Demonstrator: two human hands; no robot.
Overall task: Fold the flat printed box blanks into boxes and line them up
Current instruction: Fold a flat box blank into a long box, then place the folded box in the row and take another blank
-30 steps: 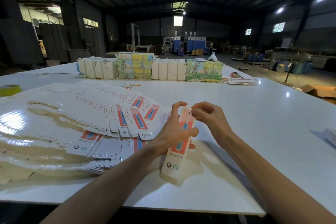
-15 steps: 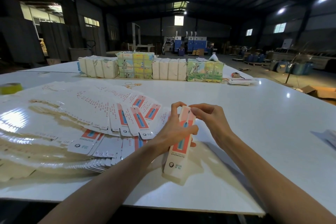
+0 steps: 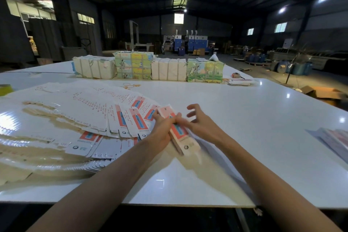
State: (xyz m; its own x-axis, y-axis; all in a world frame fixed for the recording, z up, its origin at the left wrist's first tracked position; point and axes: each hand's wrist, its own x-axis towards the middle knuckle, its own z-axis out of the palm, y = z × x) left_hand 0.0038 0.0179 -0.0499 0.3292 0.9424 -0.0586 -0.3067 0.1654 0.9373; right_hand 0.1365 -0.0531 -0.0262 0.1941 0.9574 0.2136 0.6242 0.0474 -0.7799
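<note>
Dropping from the raised tilt it had a moment ago, the folded box now slants low over the bench, its far end pointing up and left toward the fan of flat blanks. The left hand is clenched round the box's middle from the left side. The right hand, which was pinching the top end, has let go: its fingers are spread and loosely bent above the bench, and only the thumb side sits close to the box, too blurred to say whether it touches. My reading is that the end flap is closed, so this box is ready to be set down. No row of finished boxes shows yet, so most of the job seems to lie ahead.

As for containers, the box is closed as far as can be seen, and nothing shows of its inside. An open brown carton stands on the floor past the bench's right edge; its contents are hidden.
</note>
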